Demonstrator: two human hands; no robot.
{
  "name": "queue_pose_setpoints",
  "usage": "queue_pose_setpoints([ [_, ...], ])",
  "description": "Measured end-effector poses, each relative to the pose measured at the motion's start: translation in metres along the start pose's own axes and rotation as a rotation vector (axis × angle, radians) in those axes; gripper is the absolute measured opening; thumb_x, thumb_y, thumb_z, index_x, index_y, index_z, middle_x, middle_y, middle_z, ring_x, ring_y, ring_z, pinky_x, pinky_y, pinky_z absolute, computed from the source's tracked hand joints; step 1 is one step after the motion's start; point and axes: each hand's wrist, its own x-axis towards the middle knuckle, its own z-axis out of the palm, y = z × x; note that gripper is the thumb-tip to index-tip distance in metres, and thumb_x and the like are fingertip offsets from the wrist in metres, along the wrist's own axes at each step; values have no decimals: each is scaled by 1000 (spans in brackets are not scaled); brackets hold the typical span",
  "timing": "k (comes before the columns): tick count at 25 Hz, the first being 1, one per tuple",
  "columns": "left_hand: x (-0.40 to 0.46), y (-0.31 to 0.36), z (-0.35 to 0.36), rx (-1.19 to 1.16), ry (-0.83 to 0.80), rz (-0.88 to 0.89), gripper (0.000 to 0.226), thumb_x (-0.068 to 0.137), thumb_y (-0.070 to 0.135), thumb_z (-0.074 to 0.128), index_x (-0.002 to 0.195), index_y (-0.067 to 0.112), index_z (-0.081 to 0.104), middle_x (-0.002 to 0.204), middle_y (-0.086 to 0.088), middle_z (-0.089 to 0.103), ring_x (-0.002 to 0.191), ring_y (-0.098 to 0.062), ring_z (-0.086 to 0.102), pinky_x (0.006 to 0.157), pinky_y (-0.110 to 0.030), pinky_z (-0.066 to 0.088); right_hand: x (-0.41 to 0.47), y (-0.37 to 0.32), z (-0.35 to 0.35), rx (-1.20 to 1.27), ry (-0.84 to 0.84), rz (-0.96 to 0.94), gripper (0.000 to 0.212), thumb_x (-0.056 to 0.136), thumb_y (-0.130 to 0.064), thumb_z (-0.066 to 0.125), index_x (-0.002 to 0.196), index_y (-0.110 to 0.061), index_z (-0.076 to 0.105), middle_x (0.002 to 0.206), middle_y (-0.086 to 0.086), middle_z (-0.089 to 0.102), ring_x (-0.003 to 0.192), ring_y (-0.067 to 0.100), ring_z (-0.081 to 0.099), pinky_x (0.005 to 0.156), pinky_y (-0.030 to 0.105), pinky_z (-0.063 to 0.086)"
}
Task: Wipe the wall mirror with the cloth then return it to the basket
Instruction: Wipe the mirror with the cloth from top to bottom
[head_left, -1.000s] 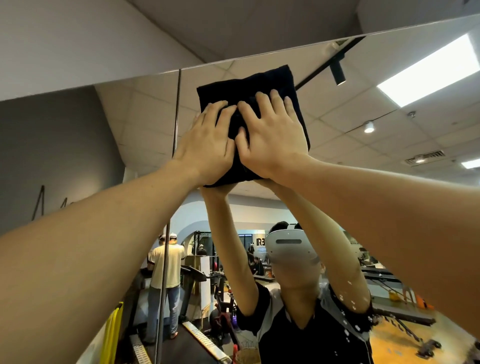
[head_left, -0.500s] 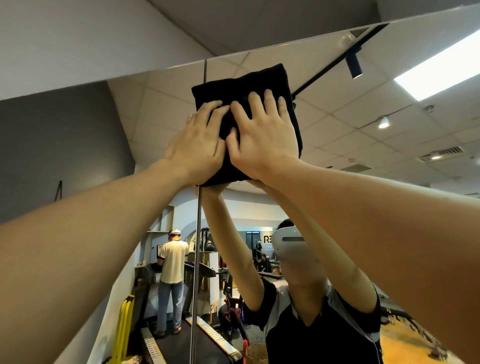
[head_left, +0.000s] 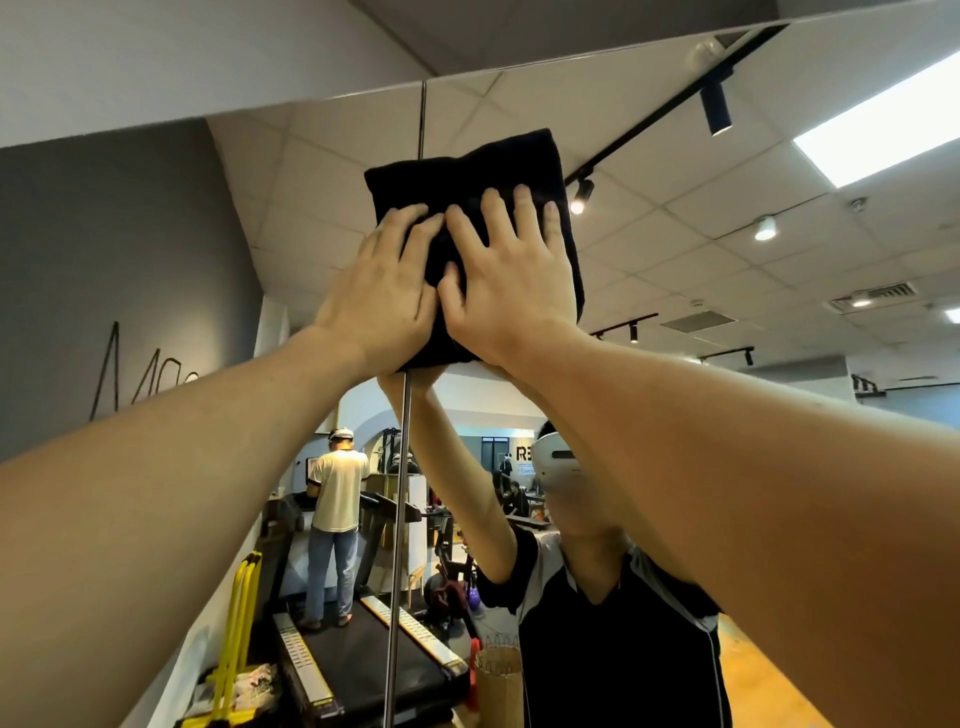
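A folded black cloth (head_left: 467, 166) lies flat against the wall mirror (head_left: 675, 244), a little below the mirror's top edge. It covers the vertical seam (head_left: 422, 114) between two mirror panels. My left hand (head_left: 379, 296) and my right hand (head_left: 511, 280) press side by side on the cloth's lower half, fingers spread and pointing up. Both arms reach up from the bottom corners of the view. Low in the mirror's reflection a light woven basket (head_left: 498, 675) stands by my body.
The white wall (head_left: 156, 57) runs above the mirror's top edge. The mirror reflects a gym: a treadmill (head_left: 363, 660) with a person standing on it, yellow bars (head_left: 239, 613) at lower left, ceiling lights and my own reflection.
Both hands have slid the cloth to the left across the mirror, from right of the seam onto it, and slightly down from the top edge.
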Motion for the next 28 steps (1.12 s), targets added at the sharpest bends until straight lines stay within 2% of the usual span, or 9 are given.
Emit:
queue_pose_setpoints([
  [9,-41,2,5,6,-15,-15,64,97,40,28,155,14,28,160,-7,26,147,-31,32,101,-48,50,-36,-17,-2,2,-40,-12,63,95,-44,35,153,-19,39,156,18,38,148,43,27,122,59,20],
  [15,-68,9,1,27,-80,-15,67,94,40,25,156,14,26,162,-5,22,151,-28,23,87,-52,58,-64,-27,-7,18,-108,-7,67,95,-46,39,156,-18,34,160,21,31,151,44,20,123,57,16],
  [19,-74,26,-4,46,-152,-83,66,97,33,33,159,15,19,165,-7,16,154,-31,15,97,-54,52,-69,-17,-15,-9,-160,-60,69,97,-47,36,158,-15,29,162,23,26,152,45,16,123,58,15],
  [23,-71,37,-7,79,-189,-79,65,100,30,36,161,19,14,166,-7,12,155,-31,10,103,-54,47,-72,-9,-23,-60,-224,-91,73,101,-50,29,160,-9,18,165,25,17,153,46,10,124,58,13],
  [28,-77,62,3,59,-174,-102,64,104,36,36,161,20,12,167,-7,11,155,-30,5,109,-54,42,-83,15,-32,-39,-240,-145,73,101,-50,30,160,-7,20,165,26,18,153,46,10,125,56,14],
])
